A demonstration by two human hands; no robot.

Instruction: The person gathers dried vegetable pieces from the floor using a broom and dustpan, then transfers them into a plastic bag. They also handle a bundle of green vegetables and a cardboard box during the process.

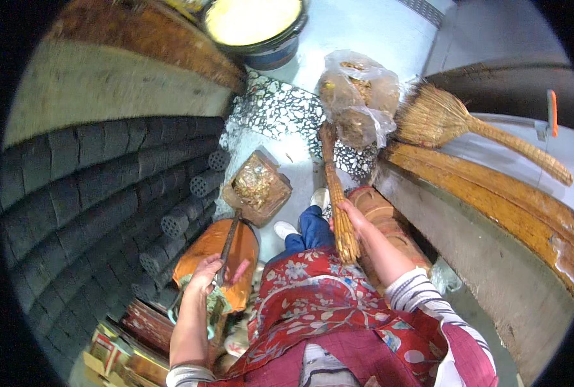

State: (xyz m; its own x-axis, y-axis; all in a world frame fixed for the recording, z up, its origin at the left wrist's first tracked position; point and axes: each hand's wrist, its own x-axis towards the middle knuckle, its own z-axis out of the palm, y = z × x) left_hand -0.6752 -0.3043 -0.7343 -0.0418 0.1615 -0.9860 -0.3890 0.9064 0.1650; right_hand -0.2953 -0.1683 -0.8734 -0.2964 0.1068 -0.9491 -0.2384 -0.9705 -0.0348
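My left hand [208, 272] grips the long thin handle of a square dustpan [272, 202], which is held out ahead on the left. A heap of yellowish scraps [254, 184] lies in the pan. In my right hand [353, 218] is a hand broom [337, 193] of bundled stalks, gripped around its middle. The dark far end of the broom points away from me and reaches a clear plastic bag [359, 96] with brownish scraps in it. Whether the broom touches the bag, I cannot tell.
Stacked black honeycomb coal briquettes [98, 164] line the left. An orange sack [207, 242] stands beside them. A straw broom [432, 116] leans over a wooden ledge [470, 179] on the right. Farther ahead is a dark tub [277, 51] with pale yellow contents.
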